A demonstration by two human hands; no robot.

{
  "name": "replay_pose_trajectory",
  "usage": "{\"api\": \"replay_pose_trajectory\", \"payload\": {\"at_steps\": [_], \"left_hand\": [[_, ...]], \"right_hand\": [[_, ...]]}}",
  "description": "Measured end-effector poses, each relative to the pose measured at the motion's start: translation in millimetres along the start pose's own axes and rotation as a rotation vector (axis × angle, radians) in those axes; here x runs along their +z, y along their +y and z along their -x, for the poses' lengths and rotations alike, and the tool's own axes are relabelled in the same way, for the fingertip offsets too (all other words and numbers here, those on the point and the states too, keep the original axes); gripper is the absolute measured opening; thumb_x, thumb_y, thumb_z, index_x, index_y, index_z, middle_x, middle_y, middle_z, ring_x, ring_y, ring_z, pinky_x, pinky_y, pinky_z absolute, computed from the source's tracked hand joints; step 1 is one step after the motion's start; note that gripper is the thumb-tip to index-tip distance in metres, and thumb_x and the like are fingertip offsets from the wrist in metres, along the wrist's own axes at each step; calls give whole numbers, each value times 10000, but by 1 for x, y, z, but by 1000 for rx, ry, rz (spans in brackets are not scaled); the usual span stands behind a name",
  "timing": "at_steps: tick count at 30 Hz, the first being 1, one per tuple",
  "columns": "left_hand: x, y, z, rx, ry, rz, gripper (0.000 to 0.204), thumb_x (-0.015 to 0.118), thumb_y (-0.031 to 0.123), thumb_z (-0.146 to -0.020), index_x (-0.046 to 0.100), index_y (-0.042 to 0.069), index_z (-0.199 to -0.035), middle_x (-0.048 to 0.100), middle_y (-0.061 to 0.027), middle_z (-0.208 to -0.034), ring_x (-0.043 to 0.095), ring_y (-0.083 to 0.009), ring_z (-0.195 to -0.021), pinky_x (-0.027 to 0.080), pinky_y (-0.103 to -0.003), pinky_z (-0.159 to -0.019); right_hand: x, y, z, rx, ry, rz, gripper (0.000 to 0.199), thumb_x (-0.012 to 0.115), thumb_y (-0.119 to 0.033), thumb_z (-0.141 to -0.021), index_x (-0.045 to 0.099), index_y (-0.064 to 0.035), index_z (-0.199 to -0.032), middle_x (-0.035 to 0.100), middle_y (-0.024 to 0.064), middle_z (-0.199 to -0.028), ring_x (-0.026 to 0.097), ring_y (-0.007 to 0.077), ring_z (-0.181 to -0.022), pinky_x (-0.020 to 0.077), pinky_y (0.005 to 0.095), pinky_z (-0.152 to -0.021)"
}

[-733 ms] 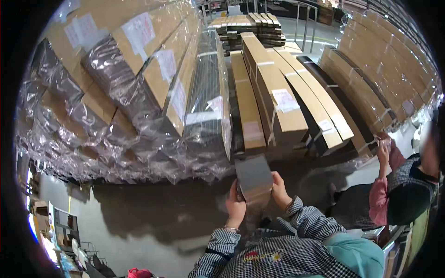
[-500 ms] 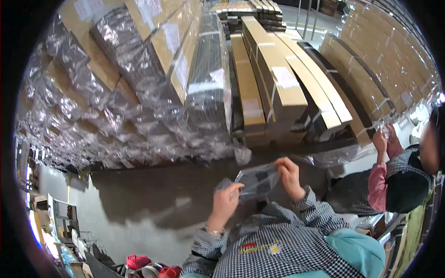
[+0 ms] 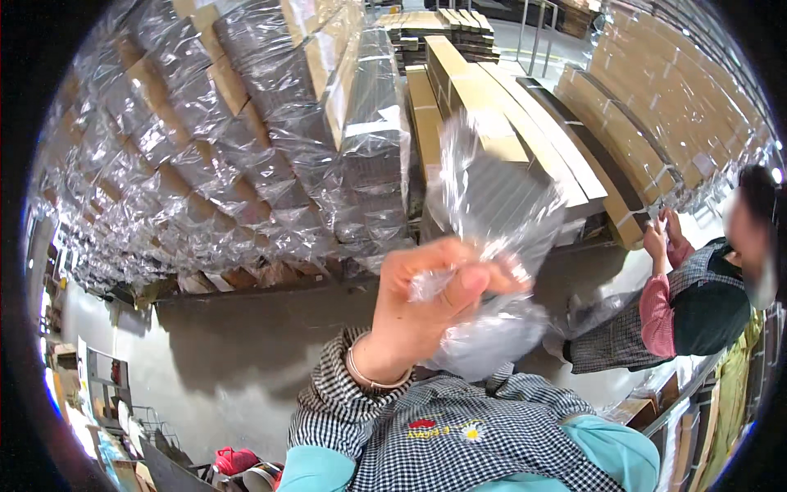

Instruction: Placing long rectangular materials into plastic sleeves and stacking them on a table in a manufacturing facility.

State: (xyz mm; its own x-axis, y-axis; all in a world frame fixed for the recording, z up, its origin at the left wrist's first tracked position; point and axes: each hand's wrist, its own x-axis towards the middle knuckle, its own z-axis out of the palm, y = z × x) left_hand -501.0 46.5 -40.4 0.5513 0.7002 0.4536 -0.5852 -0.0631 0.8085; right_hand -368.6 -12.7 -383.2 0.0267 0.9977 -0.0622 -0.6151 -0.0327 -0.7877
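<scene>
Where the left hand (image 3: 430,295) pinched its gathered middle, clear plastic film (image 3: 489,334) stood before long tan cartons (image 3: 453,70).
Thumb and fingers pressed together on the film; a dark grey ribbed surface (image 3: 498,190) showed through its upper part; the right hand's finger state could not be told; a co-worker (image 3: 695,299) stood to the right.

A red bundle (image 3: 234,460) lies at lower left — stacked boards (image 3: 443,33) and metal rails (image 3: 537,39) farther back.
</scene>
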Motion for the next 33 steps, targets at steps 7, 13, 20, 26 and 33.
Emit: {"api": "replay_pose_trajectory", "payload": {"at_steps": [7,13,20,26,33], "left_hand": [[22,71,-11,195,-185,148,804,526,84,-1021,-20,73,-1610,166,-165,-1669,641,-121,-842,471,-192,-665],[-130,9,19,154,416,-298,371,574,198,-1019,566,-30,-1312,640,-203,-1290,455,-14,-557,372,-182,-497],[-204,-5,83,126,862,-426,259,555,175,-1016,635,-13,-1176,701,-114,-1053,437,-25,-595,335,-181,-550],[-219,-28,62,22,915,-482,229,534,67,-995,626,-48,-1170,732,-150,-1012,475,-32,-590,387,-210,-535],[-233,-61,18,-64,547,-727,291,641,28,-909,646,-24,-1196,734,-131,-1041,601,-70,-728,474,-214,-649]], "right_hand": [[96,-42,-26,-146,-45,136,1119,763,-156,-758,22,-101,-1595,386,169,-1494,475,294,-1334,447,402,-1074],[60,-211,-149,-658,69,619,761,666,-140,-793,380,-46,-1492,552,131,-1344,609,225,-1127,538,361,-941],[177,-437,-377,-611,-27,461,445,441,-167,-1057,410,-18,-1475,463,97,-1464,450,172,-1324,347,298,-1140],[165,-372,-584,-409,-96,597,665,363,-493,-1071,325,-30,-1547,356,77,-1586,322,197,-1465,247,331,-1207],[53,-267,-568,-518,95,755,652,428,-529,-1040,484,-18,-1440,541,172,-1439,522,282,-1320,430,373,-1080]]}}
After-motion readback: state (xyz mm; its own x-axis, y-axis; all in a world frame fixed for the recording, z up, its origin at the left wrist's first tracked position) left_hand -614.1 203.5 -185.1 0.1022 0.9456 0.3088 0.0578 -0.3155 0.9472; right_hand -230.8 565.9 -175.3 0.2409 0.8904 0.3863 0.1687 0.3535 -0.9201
